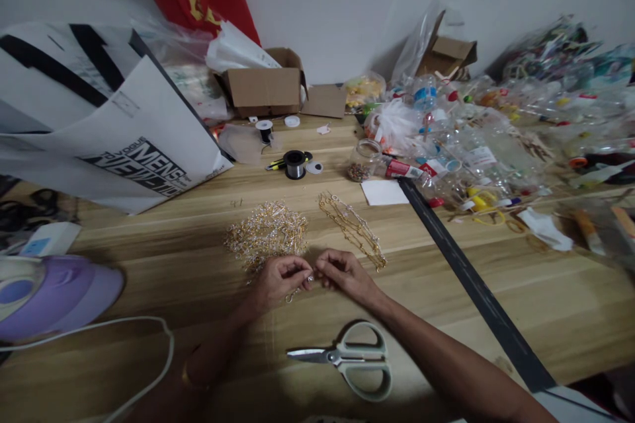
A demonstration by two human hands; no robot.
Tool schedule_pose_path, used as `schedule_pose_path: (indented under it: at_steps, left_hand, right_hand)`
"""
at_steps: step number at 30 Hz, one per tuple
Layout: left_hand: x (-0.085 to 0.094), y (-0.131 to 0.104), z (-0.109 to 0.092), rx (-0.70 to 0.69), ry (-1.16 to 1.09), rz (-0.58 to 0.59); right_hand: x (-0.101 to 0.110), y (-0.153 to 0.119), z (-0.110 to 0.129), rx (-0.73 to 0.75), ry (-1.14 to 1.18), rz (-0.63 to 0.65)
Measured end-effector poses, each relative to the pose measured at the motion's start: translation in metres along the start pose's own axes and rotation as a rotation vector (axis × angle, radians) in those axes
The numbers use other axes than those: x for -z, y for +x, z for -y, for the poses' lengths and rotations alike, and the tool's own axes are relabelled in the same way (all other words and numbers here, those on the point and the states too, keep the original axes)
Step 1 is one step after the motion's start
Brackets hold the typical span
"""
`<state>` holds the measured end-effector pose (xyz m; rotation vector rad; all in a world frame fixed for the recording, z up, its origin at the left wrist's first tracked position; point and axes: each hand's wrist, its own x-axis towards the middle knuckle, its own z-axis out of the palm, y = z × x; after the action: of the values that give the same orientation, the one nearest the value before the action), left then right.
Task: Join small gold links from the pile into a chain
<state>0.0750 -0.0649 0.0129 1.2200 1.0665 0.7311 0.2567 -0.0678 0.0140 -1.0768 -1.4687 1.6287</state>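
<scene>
My left hand (278, 283) is closed in a pinch on a small silvery chain (310, 277). Below its fingers, a small metal clasp or ring (290, 297) shows; whether it is joined to the chain I cannot tell. Thumb and fingertips of my right hand (344, 272) are pressed together close beside the left fingertips; what they hold is too small to make out. Just beyond my left hand lies a tangled heap of gold and silver chains (270, 232). Several beaded chains (353, 228) are laid out lengthwise beyond my right hand. Closer to me rest scissors (347, 358) with pale handles.
A spool of wire (294, 164) and a glass jar of beads (363, 162) stand farther back. White paper (384, 192) lies near a dark strip (461, 277). Plastic bottles (476, 152) crowd the right. On the left are a large paper bag (133, 139) and a purple appliance (69, 297).
</scene>
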Motion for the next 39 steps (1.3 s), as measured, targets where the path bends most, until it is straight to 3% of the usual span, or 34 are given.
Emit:
schedule_pose_path:
  at_steps: [9, 23, 39]
  left_hand:
    - [-0.003, -0.001, 0.0, -0.038, 0.003, -0.006]
    - [-0.004, 0.0, 0.012, -0.26, 0.08, -0.096]
    - [-0.005, -0.003, 0.007, -0.309, 0.195, -0.123]
  right_hand:
    - [-0.001, 0.002, -0.006, -0.055, 0.095, 0.045]
    - [0.0, 0.003, -0.007, -0.115, 0.166, 0.045]
    - [-0.003, 0.002, -0.008, -0.062, 0.1, 0.01]
